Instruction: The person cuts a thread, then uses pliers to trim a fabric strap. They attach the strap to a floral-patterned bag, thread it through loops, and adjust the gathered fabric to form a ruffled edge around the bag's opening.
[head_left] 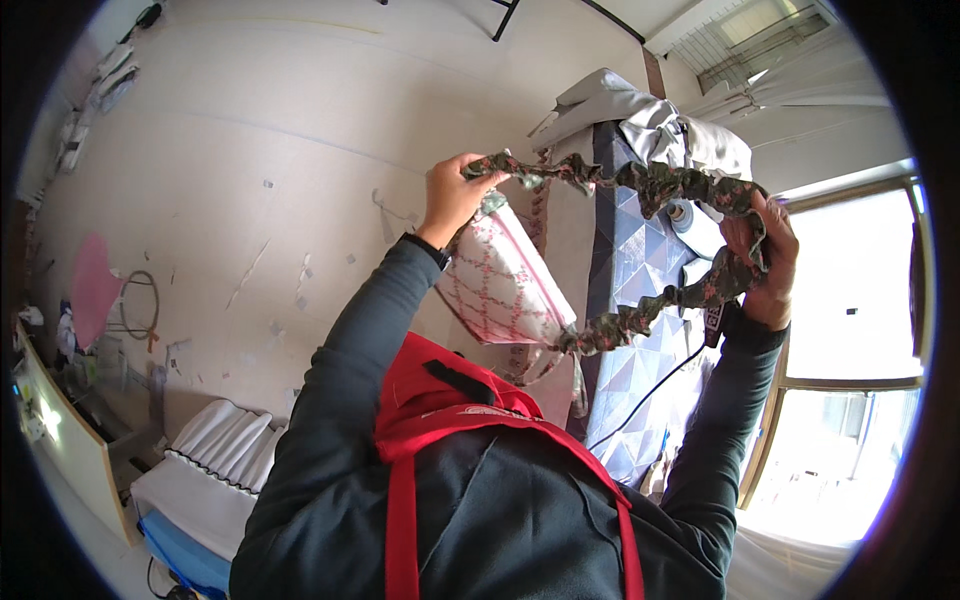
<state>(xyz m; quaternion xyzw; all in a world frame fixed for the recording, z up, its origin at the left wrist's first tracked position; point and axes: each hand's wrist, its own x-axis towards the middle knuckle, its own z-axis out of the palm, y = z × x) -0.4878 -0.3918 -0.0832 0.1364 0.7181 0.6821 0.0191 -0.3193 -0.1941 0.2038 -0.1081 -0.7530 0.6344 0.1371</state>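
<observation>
Held up in front of me is a gathered camouflage-print fabric band (655,183), dark green with small reddish marks, stretched into a wide loop. A white fabric piece with a pink lattice pattern (505,275) hangs from the band's left side. My left hand (455,200) pinches the band's upper left end between thumb and fingers. Farther right, my right hand (770,260) is closed around the opposite side of the loop, where the band turns down. Thin ties dangle at the lower end of the white piece.
Behind the loop stands a table with a blue-grey triangle-patterned cover (625,400), crossed by a black cord (640,405). Pale cloth (715,150) is heaped at its far end. A bright window (850,300) is at right. White gathered fabric (220,445) lies lower left; scraps dot the floor.
</observation>
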